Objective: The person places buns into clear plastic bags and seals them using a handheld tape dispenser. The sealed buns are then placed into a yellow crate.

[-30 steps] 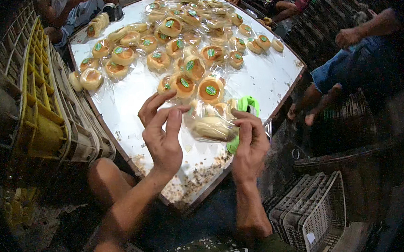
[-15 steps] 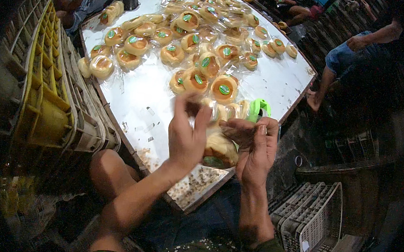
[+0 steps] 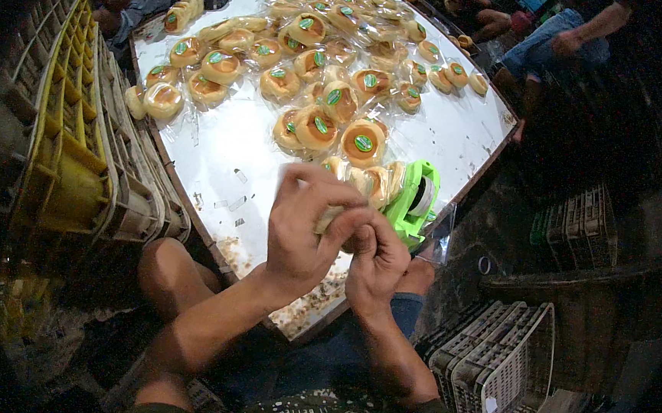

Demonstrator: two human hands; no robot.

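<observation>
Close together over the table's near corner, my two hands meet around a bun (image 3: pixel 328 219), of which only a pale patch shows between the fingers. My left hand (image 3: pixel 298 231) is curled over it, fingertips slightly blurred. Against it, my right hand (image 3: pixel 377 260) is closed in a pinch; what lies inside its fingers is hidden. A bright green tape dispenser (image 3: pixel 410 212) stands just beyond my right hand. Behind my hands runs a short row of buns (image 3: pixel 378 185). Farther off, a wrapped bun (image 3: pixel 364 142) with a brown top carries a green oval sticker.
Many clear-wrapped buns (image 3: pixel 310 65) cover the far part of the white table (image 3: pixel 227 149). Yellow and grey crates (image 3: pixel 68 127) stand along the left, another crate (image 3: pixel 500 372) at lower right. People sit around the far edges, one person's arm (image 3: pixel 589 33) at upper right.
My right hand has moved left and down, away from the tape dispenser, to meet my left hand. The bun, visible below my hands before, is now mostly covered by them.
</observation>
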